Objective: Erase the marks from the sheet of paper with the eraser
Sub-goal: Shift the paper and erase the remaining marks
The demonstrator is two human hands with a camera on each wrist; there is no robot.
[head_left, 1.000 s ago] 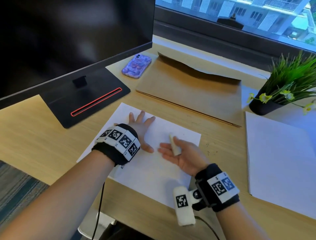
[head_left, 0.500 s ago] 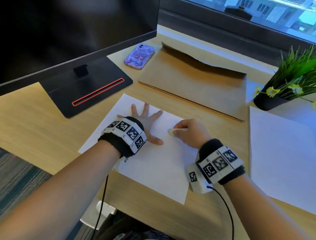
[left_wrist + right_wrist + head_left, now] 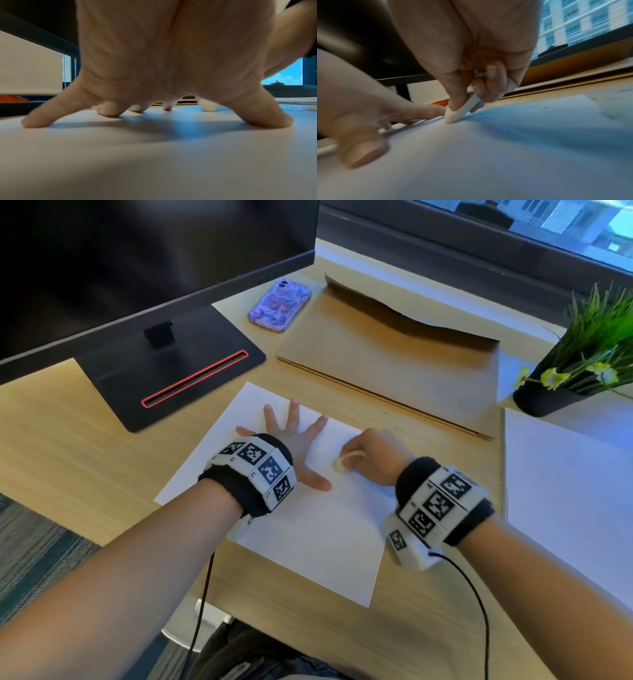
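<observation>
A white sheet of paper (image 3: 308,535) lies on the wooden desk in front of me. My left hand (image 3: 294,440) presses flat on its upper left part with fingers spread straight (image 3: 109,112). My right hand (image 3: 370,457) pinches a small white eraser (image 3: 339,463) between thumb and fingers, and the eraser's tip (image 3: 453,116) touches the sheet just right of the left thumb. The same eraser (image 3: 208,106) shows beyond the left hand in the left wrist view. No marks are plain on the sheet near the eraser; faint specks (image 3: 611,116) lie toward its right edge.
A black monitor stand (image 3: 178,371) sits behind the sheet at left, a purple phone (image 3: 279,304) and a brown envelope (image 3: 394,364) behind it. A potted plant (image 3: 565,385) and another white sheet (image 3: 565,491) are at right. The desk's front edge is near.
My right hand turned palm-down from a palm-up hold and brought the eraser onto the sheet, then slid it slightly toward the left thumb. The left hand stayed pressed on the paper.
</observation>
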